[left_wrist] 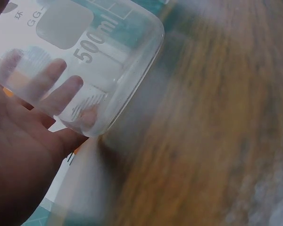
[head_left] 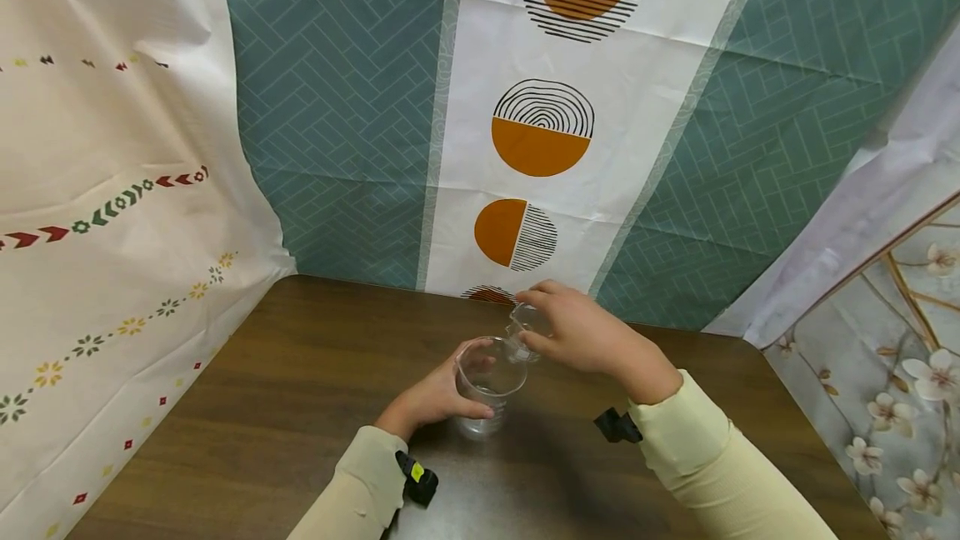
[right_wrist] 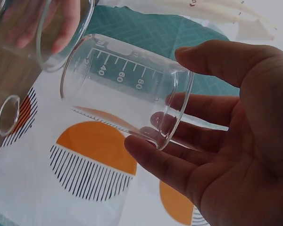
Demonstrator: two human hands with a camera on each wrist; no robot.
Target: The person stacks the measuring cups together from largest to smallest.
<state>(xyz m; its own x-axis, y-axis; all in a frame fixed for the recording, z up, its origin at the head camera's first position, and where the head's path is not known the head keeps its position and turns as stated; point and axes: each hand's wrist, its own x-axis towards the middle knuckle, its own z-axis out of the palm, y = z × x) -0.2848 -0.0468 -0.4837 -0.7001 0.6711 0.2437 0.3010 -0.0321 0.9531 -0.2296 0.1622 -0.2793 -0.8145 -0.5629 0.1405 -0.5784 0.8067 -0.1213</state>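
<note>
My left hand [head_left: 442,394] grips a large clear glass beaker [head_left: 483,419] around its side, near the middle of the table. In the left wrist view this large beaker [left_wrist: 108,61] carries a printed 500ml mark, and fingers show through its wall. Up and to the right, my right hand [head_left: 588,332] holds a smaller clear beaker [head_left: 531,322] by its rim, between thumb and fingers. Printed graduations, 40, 60 and 80 among them, run along the small beaker [right_wrist: 122,84] in the right wrist view. It looks empty and sits close beside the large beaker's rim.
Another small clear glass vessel [right_wrist: 8,115] shows its rim at the left edge of the right wrist view. The brown wooden table [head_left: 300,373] ends at a patterned cloth [head_left: 345,148] behind, with more cloth hanging at both sides.
</note>
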